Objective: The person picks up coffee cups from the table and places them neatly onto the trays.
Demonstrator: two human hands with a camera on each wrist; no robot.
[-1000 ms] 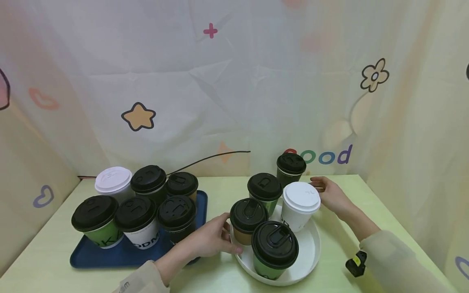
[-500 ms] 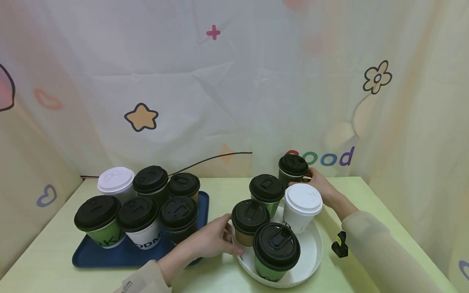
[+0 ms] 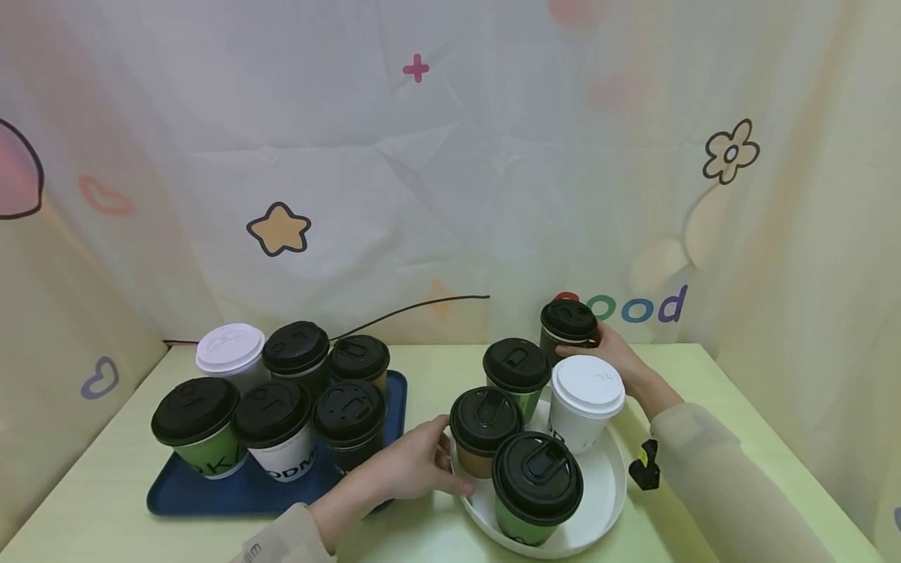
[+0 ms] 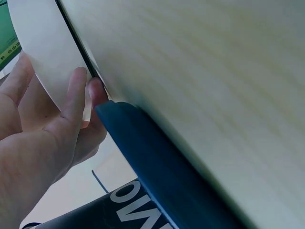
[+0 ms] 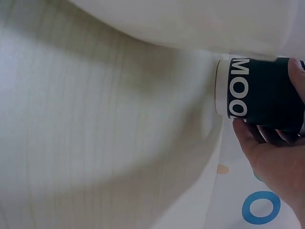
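Observation:
My right hand (image 3: 621,364) grips a dark paper cup (image 3: 568,320) with a black lid, behind the white round tray (image 3: 611,500). In the right wrist view, fingers and thumb lie round that dark cup (image 5: 267,93) with white letters; whether its base touches the table is unclear. My left hand (image 3: 411,463) holds the round tray's left rim, also seen in the left wrist view as a white wall (image 4: 47,43) between fingers and thumb. On this tray stand a white-lidded cup (image 3: 586,403), a brown cup (image 3: 486,422), a front green cup (image 3: 537,485) and a rear green cup (image 3: 517,367).
A blue rectangular tray (image 3: 211,496) on the left carries several lidded cups, among them a green cup (image 3: 211,450) and a white cup (image 3: 285,457). Its right edge lies close to my left hand. A printed curtain (image 3: 338,180) hangs behind the table (image 3: 436,375).
My right hand has moved left from beside the white-lidded cup and taken hold of the dark cup behind it. My left hand stays at the tray rim. The head view has shifted slightly.

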